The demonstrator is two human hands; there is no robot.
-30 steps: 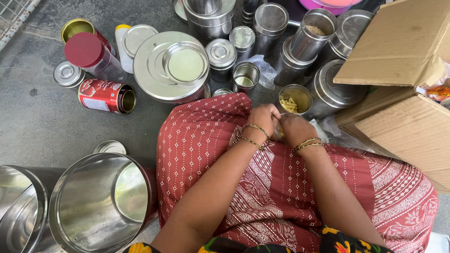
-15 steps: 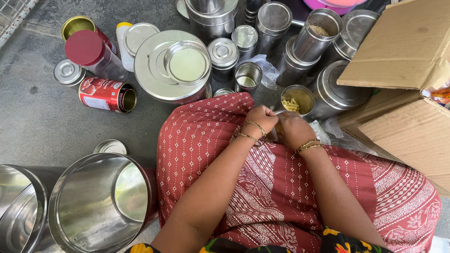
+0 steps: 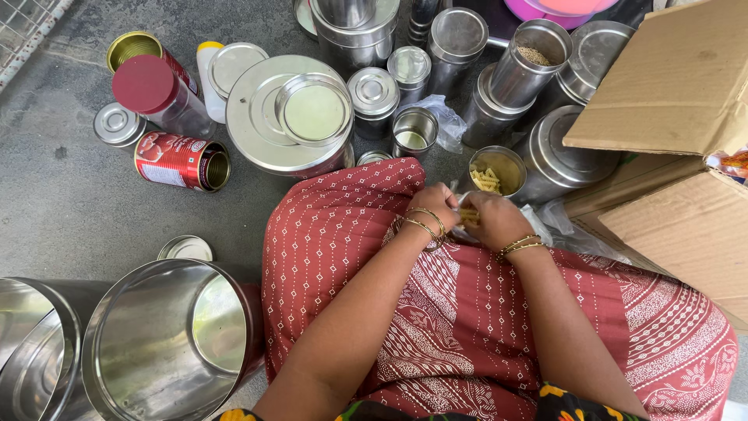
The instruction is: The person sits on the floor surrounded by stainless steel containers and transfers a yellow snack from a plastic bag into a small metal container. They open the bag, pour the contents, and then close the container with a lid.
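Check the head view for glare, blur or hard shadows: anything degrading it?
Head view: soft, even daylight, no hard shadows on the grey stone floor; mild sheen inside the large open steel drum and on the flat round steel lid; focus is sharp at the left hand and right hand; the small yellowish item pinched between them is too hidden to identify.

gold bangles on both wrists, red patterned garment (image 3: 467,312)
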